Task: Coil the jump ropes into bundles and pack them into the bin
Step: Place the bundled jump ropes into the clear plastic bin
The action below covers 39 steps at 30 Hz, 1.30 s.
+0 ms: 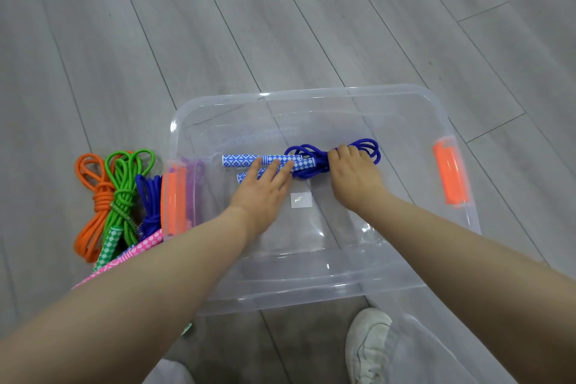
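Head view, left to right: on the grey plank floor (280, 25), just outside the bin's left wall, lie coiled bundles side by side — an orange rope (93, 196), a green rope (123, 193) with a green-and-white patterned handle, and a second blue rope (149, 199) partly hidden behind the bin's orange left latch (173, 199). Pink patterned handles (140, 248) poke out beside them, partly covered by the left forearm.

The clear plastic bin (311, 293) sits on the floor, lid off. Inside it lies one bundle, the blue jump rope (311, 162), its two blue-and-white handles (243, 160) pointing left and its coiled cord bunched to the right. The left hand (261, 193) lies flat, fingers straight, fingertips resting on the handles. The right hand (353, 178) has its fingers curled over the coiled cord, gripping it. An orange right latch (452, 171) is on the far wall. A white shoe (367, 343) shows below the bin.
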Available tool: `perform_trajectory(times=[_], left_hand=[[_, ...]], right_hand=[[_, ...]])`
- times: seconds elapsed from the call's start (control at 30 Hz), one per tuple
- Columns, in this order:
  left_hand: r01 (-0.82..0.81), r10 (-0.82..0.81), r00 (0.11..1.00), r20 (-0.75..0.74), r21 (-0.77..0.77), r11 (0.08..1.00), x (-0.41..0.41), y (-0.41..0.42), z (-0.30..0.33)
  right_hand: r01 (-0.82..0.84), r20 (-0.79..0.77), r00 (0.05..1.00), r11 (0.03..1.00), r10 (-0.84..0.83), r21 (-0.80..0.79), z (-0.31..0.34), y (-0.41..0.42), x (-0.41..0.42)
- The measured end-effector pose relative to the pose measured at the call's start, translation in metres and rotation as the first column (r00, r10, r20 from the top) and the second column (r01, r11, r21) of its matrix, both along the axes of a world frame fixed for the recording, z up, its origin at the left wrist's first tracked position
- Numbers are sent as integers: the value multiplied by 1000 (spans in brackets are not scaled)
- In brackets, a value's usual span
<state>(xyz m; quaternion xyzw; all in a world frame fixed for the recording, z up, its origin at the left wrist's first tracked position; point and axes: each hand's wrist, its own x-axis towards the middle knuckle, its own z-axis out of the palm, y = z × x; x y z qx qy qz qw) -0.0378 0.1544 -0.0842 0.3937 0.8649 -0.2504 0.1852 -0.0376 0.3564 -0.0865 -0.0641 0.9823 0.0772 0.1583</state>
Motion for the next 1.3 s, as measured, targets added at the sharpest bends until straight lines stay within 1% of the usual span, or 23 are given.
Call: perform_trajectory(times=[0.07,0.17,0.27,0.4,0.47,0.53,0.57,0.63,0.7,0.77,0.8,0.83,0.9,0.97,1.0,1.07,1.13,1.2,1.3], left_hand=[[-11,11,1000,4,-31,999,2,1,1],[-59,62,997,38,-74,995,-2,0,2],[-72,77,995,56,-95,993,-7,0,3],[-131,136,985,107,-56,990,-9,2,5],[-160,163,980,116,-39,986,-8,0,11],[-166,168,980,111,-26,986,0,-3,21],[-164,164,980,114,-7,986,6,-4,27],[-157,147,982,115,85,984,19,-9,42],[-147,133,988,74,260,954,27,-20,57],[-109,130,991,-17,444,890,30,-36,72],[-114,155,987,-36,522,845,29,-44,77],[-144,196,980,-23,590,795,27,-54,82],[-222,308,951,13,723,655,22,-73,94],[-255,429,903,34,845,471,15,-96,106],[-267,478,876,55,883,387,13,-109,108],[-320,572,811,121,911,261,9,-138,104],[-401,673,714,195,901,164,8,-164,90],[-500,757,600,260,860,101,10,-192,73],[-651,837,438,327,758,44,16,-226,50]], right_hand=[[5,7,1000,1000,-5,-16,-1,0,1],[62,84,995,994,-54,-87,-4,-3,10],[95,149,986,986,-74,-140,-3,-5,15],[115,252,965,983,-77,-142,9,1,4],[89,241,969,987,-55,-132,16,3,4],[45,195,981,991,-20,-124,23,3,10],[17,170,985,992,4,-122,27,1,14],[-53,115,991,989,69,-140,34,-5,21],[-111,53,991,974,124,-199,46,-15,23],[-168,-18,985,939,170,-299,60,-30,22],[-193,-67,981,915,181,-355,67,-39,21],[-210,-114,977,892,179,-399,75,-47,20],[-231,-189,969,859,160,-458,92,-64,16],[-275,-255,953,826,165,-492,107,-79,13],[-301,-278,944,811,179,-502,113,-86,12],[-358,-311,925,780,220,-513,123,-104,10],[-405,-334,907,756,258,-515,130,-125,6],[-450,-347,888,733,303,-510,134,-151,2],[-536,-338,843,707,418,-461,134,-191,-5]])
